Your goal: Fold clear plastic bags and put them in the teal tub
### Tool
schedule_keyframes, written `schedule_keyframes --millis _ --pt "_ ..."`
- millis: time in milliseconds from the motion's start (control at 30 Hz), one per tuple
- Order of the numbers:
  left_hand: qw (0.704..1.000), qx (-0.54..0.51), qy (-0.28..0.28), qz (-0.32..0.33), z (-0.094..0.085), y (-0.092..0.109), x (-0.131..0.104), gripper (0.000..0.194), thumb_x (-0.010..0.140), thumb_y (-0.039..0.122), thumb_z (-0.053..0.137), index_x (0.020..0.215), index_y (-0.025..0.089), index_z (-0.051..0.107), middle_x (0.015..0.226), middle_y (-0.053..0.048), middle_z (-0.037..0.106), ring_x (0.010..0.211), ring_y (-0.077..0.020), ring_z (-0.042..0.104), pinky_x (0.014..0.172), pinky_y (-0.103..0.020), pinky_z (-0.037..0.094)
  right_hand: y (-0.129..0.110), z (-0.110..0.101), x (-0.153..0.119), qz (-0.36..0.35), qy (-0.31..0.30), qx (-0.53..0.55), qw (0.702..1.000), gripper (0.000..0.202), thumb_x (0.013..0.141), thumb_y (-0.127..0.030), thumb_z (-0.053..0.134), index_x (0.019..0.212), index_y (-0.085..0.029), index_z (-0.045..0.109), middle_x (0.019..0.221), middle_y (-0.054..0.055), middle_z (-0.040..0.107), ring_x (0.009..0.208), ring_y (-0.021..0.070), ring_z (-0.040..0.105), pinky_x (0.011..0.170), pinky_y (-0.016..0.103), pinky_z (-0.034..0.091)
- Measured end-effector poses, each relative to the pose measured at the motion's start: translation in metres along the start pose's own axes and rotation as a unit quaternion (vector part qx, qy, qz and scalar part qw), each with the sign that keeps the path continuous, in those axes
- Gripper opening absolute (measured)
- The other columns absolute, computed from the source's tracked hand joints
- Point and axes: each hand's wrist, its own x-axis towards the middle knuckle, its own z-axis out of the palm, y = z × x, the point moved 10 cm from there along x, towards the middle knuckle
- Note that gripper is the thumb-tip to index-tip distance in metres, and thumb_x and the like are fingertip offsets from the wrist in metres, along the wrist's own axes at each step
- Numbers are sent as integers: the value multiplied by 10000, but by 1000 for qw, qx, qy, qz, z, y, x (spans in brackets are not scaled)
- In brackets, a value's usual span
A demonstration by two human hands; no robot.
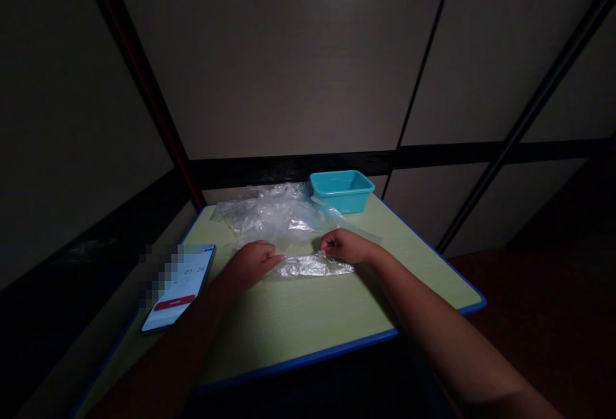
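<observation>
A clear plastic bag lies near the middle of the table, crinkled and shiny. My left hand is closed on its left end, thumb pointing along the upper edge. At the upper right of the same bag, my right hand pinches the plastic between thumb and fingers. Just beyond both hands spreads a loose heap of clear plastic bags. Whether the held bag is joined to that heap I cannot tell.
A turquoise plastic basket stands at the back right, touching the plastic. A phone or tablet with a lit screen lies at the left edge. The light green table has a blue rim. Dark cabinet panels rise behind it.
</observation>
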Motion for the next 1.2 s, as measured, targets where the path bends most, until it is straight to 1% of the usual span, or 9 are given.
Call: schedule_keyframes --millis 200,367,433,567,700,800,1033,1133,1200 --pt "1000 -13 17 -21 -2 -6 -2 347 765 454 469 537 207 385 580 23 433 599 -149 426 552 -254 275 2 0 1 -2 11 -4 1000 183 801 -211 511 773 -111 662 707 27 647 627 119 524 595 222 382" --pt "997 -51 11 -51 -1 -8 -6 332 785 479 443 612 199 481 582 25 466 593 -150 449 543 -246 287 4 3 2 1 9 -8 1000 163 808 -185 514 781 -115 658 713 28 649 626 122 532 592 222 385" --pt "997 -64 -2 -54 1 -8 -6 337 773 490 467 621 192 510 580 25 476 589 -149 456 540 -245 291 1 3 2 -18 14 -13 1000 149 806 -162 517 781 -119 658 731 35 650 649 128 541 613 227 396" --pt "996 -66 -22 -58 3 -11 -5 337 734 503 516 628 186 558 594 21 496 606 -156 470 547 -247 303 -12 -5 1 -74 50 -59 994 119 789 -116 552 746 -133 661 772 50 631 745 147 549 708 249 409" --pt "996 -61 -32 -58 2 -12 -4 320 730 483 505 610 189 548 610 15 511 629 -164 477 562 -253 315 -16 -8 1 -86 66 -94 990 112 786 -101 567 725 -130 656 762 58 602 745 152 533 724 264 410" --pt "997 -58 -16 -53 -3 -10 -4 294 739 454 482 604 195 516 623 13 509 636 -164 476 575 -255 323 -18 -8 1 -93 79 -116 986 94 770 -93 584 722 -132 655 769 60 594 758 157 531 746 275 408" --pt "998 -38 -12 -45 -2 -7 -5 227 744 389 462 625 198 492 652 2 521 668 -174 492 608 -260 329 -13 -5 3 -67 72 -111 989 93 758 -85 568 724 -121 647 764 58 613 713 141 535 689 245 401" --pt "998 -34 -16 -47 -1 -7 -4 232 745 392 456 623 198 490 648 1 513 658 -174 488 606 -261 324 -8 -6 3 -34 75 -100 992 90 791 -163 570 742 -128 637 723 36 596 650 127 503 615 234 375" --pt "998 -35 -22 -48 1 -7 -4 236 746 394 451 620 198 489 645 1 511 647 -173 483 601 -262 321 -8 -5 3 -31 78 -84 993 148 817 -234 566 737 -128 632 711 35 588 638 127 494 595 235 366"
